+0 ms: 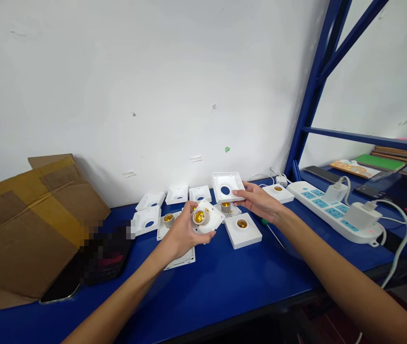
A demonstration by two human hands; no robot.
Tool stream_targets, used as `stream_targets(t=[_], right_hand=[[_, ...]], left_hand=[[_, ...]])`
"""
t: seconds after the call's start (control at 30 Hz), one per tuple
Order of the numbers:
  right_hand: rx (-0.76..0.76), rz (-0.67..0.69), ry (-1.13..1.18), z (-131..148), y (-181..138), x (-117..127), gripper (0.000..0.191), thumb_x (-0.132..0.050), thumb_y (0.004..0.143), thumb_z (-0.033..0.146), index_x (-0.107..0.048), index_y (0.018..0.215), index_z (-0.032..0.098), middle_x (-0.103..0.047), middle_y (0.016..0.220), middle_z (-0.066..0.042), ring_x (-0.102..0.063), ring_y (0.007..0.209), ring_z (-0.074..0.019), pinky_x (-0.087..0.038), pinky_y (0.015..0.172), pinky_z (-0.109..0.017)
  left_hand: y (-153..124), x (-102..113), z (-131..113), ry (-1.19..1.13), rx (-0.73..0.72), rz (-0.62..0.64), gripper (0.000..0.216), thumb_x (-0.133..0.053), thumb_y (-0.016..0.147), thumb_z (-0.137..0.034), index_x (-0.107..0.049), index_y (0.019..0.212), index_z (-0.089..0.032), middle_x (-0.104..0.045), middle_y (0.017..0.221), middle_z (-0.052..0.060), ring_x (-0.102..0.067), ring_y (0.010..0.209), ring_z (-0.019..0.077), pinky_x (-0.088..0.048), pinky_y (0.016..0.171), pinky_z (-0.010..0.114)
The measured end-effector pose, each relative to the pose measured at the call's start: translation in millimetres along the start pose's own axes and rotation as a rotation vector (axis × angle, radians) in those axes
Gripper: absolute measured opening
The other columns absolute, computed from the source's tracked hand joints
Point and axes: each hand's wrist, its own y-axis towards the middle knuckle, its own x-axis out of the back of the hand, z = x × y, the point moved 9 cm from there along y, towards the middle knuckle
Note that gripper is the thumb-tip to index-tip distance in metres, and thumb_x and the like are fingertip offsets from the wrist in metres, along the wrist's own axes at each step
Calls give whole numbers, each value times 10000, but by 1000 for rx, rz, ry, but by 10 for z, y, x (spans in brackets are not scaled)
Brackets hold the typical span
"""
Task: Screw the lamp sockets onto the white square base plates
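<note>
My left hand (183, 232) is closed around a white lamp-socket base with a brass-lined screw socket (203, 218), held just above the blue table (225, 282). My right hand (259, 200) grips the near edge of a white square cover plate with a round hole (227, 186), lifted at the back of the table. An assembled socket (242, 230) lies flat between my hands. Another white plate (183, 259) lies under my left wrist.
Several white covers (176, 194) and socket bases (164, 225) line the wall. A cardboard box (27, 224) and a dark phone (96, 263) sit at left. A white power strip (332, 210) with plugged chargers lies at right, beside a blue shelf frame (314, 81).
</note>
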Motion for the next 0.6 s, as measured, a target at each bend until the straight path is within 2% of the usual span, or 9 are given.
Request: stream_targets(t=[0.13,0.23,0.33,0.47,0.6], right_hand=[[-48,42,15,-137,-15,-201,352,-676,1018,354,-636,1323,183,-667,1329,-108,-700,1104,-255,-612,923,-468],[-68,41,20,-219,-19,-280,358,-674,1019,362,-635,1326,182,-667,1329,-109,-700,1106,-257,-611,923,-470],[-66,11,8,-242,-18,-264,364,-675,1018,364,-632,1329,180,-667,1328,-109,-700,1106,-258,-611,923,-471],[-47,-9,-59,-195,-24,-214,354,-671,1020,366,-637,1321,181,-671,1321,-109,-703,1096,-253,-613,917,-465],[65,-61,-202,-16,-45,-158,339,-657,1029,367,-641,1321,197,-664,1342,-110,-697,1110,-251,-608,934,-465]], left_hand=[[-6,7,-20,-236,41,-62,849,-896,740,-455,-453,1416,-191,-646,1336,172,-686,1148,324,-575,961,474],[-28,-71,-21,-387,73,-27,792,-875,800,-438,-497,1443,-173,-662,1326,190,-719,1077,308,-603,926,481],[-85,-132,-45,-517,77,43,795,-879,813,-347,-489,1487,-192,-676,1329,165,-746,1016,260,-618,948,463],[-164,-153,-55,-770,103,140,925,-915,768,-165,-415,1540,-264,-675,1369,105,-761,1054,219,-559,1096,445],[-198,-140,7,-849,177,161,916,-915,749,-80,-424,1505,-243,-742,1188,67,-781,942,191,-556,1096,430]])
